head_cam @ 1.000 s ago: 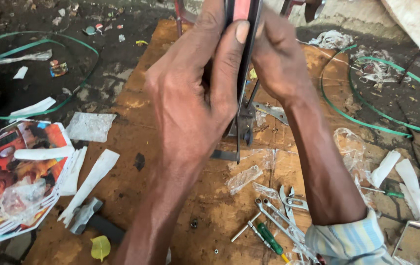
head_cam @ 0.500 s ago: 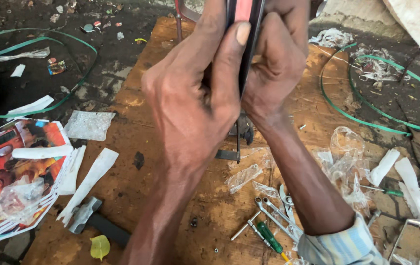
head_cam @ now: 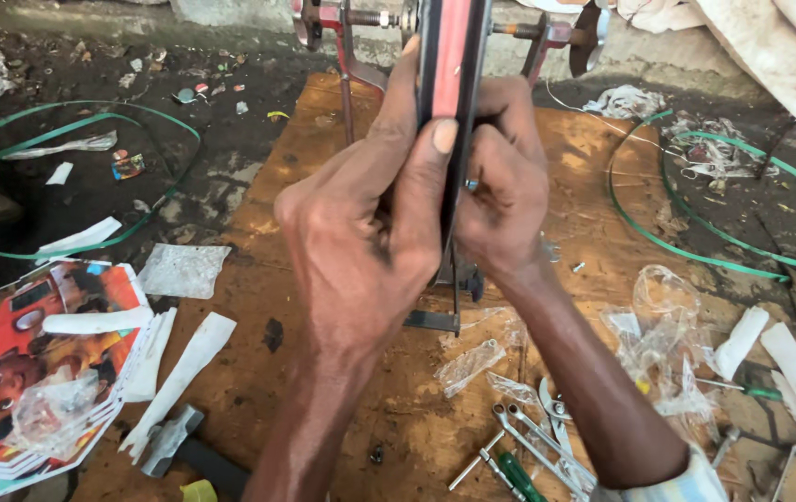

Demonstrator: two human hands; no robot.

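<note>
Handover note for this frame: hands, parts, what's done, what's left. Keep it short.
Left hand: clamped on the near side of the red and black wheel rim, thumb laid along its face.
Right hand: curled against the rim's far side; whether it holds a small tool cannot be told.
Rim stands upright in the red metal stand on the brown wooden board.
Metal wrenches and a green-handled screwdriver lie near the right forearm; a hammer lies at the board's lower left.
Done: rim mounted in stand.
Left: cannot judge; the hands hide the contact area.
</note>
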